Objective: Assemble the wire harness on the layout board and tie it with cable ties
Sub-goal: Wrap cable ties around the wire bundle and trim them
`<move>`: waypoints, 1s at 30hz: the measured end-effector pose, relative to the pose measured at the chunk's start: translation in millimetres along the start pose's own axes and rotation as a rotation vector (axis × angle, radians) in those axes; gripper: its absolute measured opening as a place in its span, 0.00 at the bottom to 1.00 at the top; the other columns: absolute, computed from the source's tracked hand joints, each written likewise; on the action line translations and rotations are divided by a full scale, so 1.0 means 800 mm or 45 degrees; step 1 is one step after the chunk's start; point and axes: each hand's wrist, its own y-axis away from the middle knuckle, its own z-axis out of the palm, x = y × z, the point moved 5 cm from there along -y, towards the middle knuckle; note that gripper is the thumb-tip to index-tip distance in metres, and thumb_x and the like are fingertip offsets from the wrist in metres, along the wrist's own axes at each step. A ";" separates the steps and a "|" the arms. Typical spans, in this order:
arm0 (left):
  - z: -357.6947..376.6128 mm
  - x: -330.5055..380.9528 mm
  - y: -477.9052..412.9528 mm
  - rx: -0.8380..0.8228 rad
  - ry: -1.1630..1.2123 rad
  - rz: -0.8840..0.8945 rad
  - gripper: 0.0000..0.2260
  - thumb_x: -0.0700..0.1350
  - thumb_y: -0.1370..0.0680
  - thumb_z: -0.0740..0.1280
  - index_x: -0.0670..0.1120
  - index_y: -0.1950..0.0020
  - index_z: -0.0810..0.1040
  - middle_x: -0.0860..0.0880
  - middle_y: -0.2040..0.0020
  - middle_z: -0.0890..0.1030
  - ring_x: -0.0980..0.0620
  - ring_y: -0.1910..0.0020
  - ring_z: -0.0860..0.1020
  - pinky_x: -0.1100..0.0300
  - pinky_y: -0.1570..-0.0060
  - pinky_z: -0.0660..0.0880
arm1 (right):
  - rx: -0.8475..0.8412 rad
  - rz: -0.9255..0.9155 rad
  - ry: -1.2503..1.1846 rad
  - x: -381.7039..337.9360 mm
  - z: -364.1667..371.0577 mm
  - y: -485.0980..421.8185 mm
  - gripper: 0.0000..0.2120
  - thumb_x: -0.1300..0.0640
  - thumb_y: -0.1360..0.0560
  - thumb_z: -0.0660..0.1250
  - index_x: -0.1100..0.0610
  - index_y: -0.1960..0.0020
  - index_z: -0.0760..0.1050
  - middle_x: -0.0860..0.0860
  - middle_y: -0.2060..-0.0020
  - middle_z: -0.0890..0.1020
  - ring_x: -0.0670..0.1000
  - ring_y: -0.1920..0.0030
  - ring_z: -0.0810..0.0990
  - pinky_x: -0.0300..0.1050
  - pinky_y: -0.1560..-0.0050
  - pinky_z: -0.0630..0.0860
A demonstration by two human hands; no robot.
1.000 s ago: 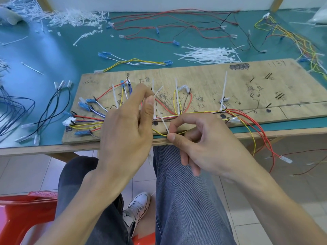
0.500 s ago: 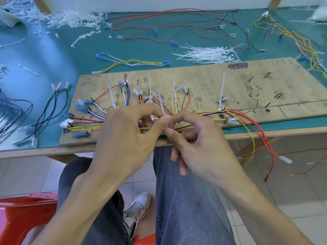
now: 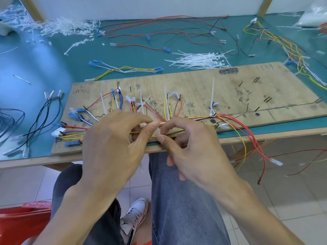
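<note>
Counter (image 3: 44, 68): teal top, fills the upper half of the frame. Board (image 3: 238, 96): plywood, lies along the counter's near edge, pencil marks and pegs on it.

Person seated at the near edge, jeans at bottom centre, red stool (image 3: 17, 225) lower left, white shoe (image 3: 134, 214) between the legs.

Left hand (image 3: 113, 145): centre frame, over the board's near edge, thumb and forefinger clamped on the harness (image 3: 198, 118) trunk.
Right hand (image 3: 194, 149): just right of it, fingertips almost touching the left's. Thumb and forefinger pinched on a white tie (image 3: 160, 132) at the same spot; most of the tie is hidden. Other fingers curled under.

Harness: red/yellow/white trunk runs left-right across the board's near half. Branches fan up to pegs on the left and middle. Red and yellow tails hang off the counter edge at right.

Scrap heap (image 3: 67, 27) of white offcuts, upper left. Loose red wires (image 3: 155, 19) top centre. Second multicolour bundle (image 3: 283, 45) upper right. Tie pile (image 3: 198, 60) just behind the board, centre. Yellow-white lead set (image 3: 127, 68) left of the pile. Black leads (image 3: 46, 110) off the board's left end.

Standing ties (image 3: 213, 92) stick up from the harness, tallest right of centre. White connector (image 3: 58, 132) at the board's left end, with blue terminals around it.
</note>
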 end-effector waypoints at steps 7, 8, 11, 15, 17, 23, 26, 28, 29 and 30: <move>-0.019 -0.037 0.004 0.006 -0.231 -0.043 0.05 0.47 0.18 0.71 0.48 0.50 0.85 0.52 0.51 0.81 0.45 0.45 0.75 0.58 0.44 0.68 | 0.426 -0.170 0.458 -0.012 -0.111 -0.025 0.06 0.46 0.26 0.77 0.46 0.56 0.83 0.42 0.71 0.82 0.44 0.71 0.76 0.38 0.63 0.72; -0.018 -0.041 0.006 -0.032 -0.236 -0.072 0.02 0.46 0.19 0.72 0.50 0.50 0.85 0.53 0.51 0.81 0.46 0.44 0.76 0.59 0.44 0.68 | 0.425 -0.149 0.562 -0.009 -0.128 -0.034 0.06 0.46 0.26 0.77 0.46 0.57 0.83 0.43 0.70 0.82 0.44 0.69 0.77 0.41 0.61 0.72; -0.017 -0.045 0.005 -0.078 -0.193 -0.084 0.01 0.46 0.21 0.74 0.53 0.52 0.84 0.56 0.53 0.81 0.48 0.46 0.76 0.57 0.46 0.69 | 0.242 -0.134 0.706 0.000 -0.150 -0.055 0.05 0.50 0.26 0.78 0.46 0.57 0.83 0.41 0.66 0.83 0.43 0.64 0.79 0.41 0.58 0.74; -0.021 -0.051 0.001 -0.105 -0.105 -0.067 0.05 0.42 0.23 0.76 0.52 0.53 0.85 0.56 0.55 0.82 0.50 0.48 0.76 0.56 0.46 0.71 | 0.085 -0.214 0.616 0.002 -0.147 -0.057 0.05 0.51 0.28 0.78 0.47 0.58 0.83 0.39 0.65 0.84 0.42 0.61 0.83 0.39 0.57 0.78; -0.022 -0.054 0.002 -0.111 -0.057 -0.070 0.06 0.39 0.24 0.77 0.50 0.53 0.86 0.57 0.55 0.83 0.50 0.48 0.77 0.56 0.45 0.72 | 0.110 -0.248 0.601 0.007 -0.145 -0.055 0.05 0.51 0.28 0.79 0.46 0.59 0.83 0.38 0.64 0.84 0.43 0.60 0.82 0.42 0.57 0.80; -0.027 -0.056 0.004 -0.104 -0.020 -0.055 0.11 0.38 0.24 0.77 0.51 0.45 0.85 0.59 0.53 0.82 0.55 0.49 0.77 0.70 0.44 0.70 | 0.174 -0.395 0.516 0.016 -0.134 -0.044 0.15 0.63 0.28 0.80 0.48 0.47 0.81 0.42 0.59 0.85 0.51 0.66 0.80 0.37 0.59 0.77; -0.026 -0.057 0.003 -0.100 -0.002 -0.048 0.08 0.39 0.23 0.77 0.51 0.47 0.86 0.60 0.53 0.80 0.56 0.48 0.77 0.70 0.44 0.70 | 0.238 -0.431 0.507 0.018 -0.133 -0.043 0.19 0.66 0.29 0.80 0.49 0.45 0.79 0.42 0.60 0.85 0.50 0.65 0.80 0.33 0.60 0.75; -0.024 -0.054 0.002 -0.110 0.010 -0.033 0.04 0.47 0.21 0.76 0.52 0.48 0.85 0.60 0.54 0.80 0.56 0.49 0.77 0.63 0.46 0.73 | 0.308 -0.438 0.488 0.019 -0.132 -0.043 0.19 0.67 0.29 0.80 0.49 0.45 0.80 0.43 0.62 0.85 0.51 0.63 0.81 0.35 0.58 0.76; -0.022 -0.051 0.000 -0.114 -0.011 -0.035 0.05 0.52 0.21 0.74 0.53 0.48 0.84 0.60 0.55 0.80 0.55 0.50 0.77 0.59 0.47 0.74 | 0.330 -0.436 0.474 0.020 -0.130 -0.044 0.20 0.67 0.30 0.80 0.48 0.46 0.80 0.42 0.62 0.85 0.52 0.62 0.81 0.38 0.57 0.77; -0.019 -0.049 -0.002 -0.120 -0.045 -0.031 0.07 0.56 0.21 0.72 0.54 0.49 0.83 0.60 0.56 0.79 0.54 0.51 0.76 0.55 0.49 0.74 | 0.340 -0.433 0.457 0.021 -0.128 -0.044 0.20 0.67 0.30 0.80 0.48 0.46 0.80 0.42 0.61 0.85 0.52 0.61 0.82 0.40 0.56 0.78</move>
